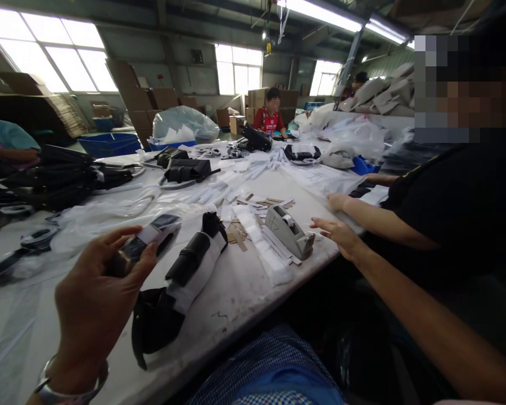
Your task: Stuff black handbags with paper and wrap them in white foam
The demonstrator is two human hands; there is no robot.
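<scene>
My left hand (105, 281) is closed around a small dark packet (154, 236) with a white band and a shiny clear wrap; its exact kind I cannot make out. To the right of it on the table lies a black leather-like bag (189, 259), partly wrapped in white paper. My right hand (339, 236) is stretched out with fingers apart, holding nothing, just right of a grey tape dispenser (290, 228). Under and beside the dispenser are white strips (274, 244) and a clear plastic sleeve (263, 247).
Brown card strips (238, 233) lie in the middle of the white table (231, 304). Black bags (185, 170) and plastic film (101, 216) spread beyond. A co-worker in black (451, 208) stands close on the right, another in red (267, 119) sits at the far end.
</scene>
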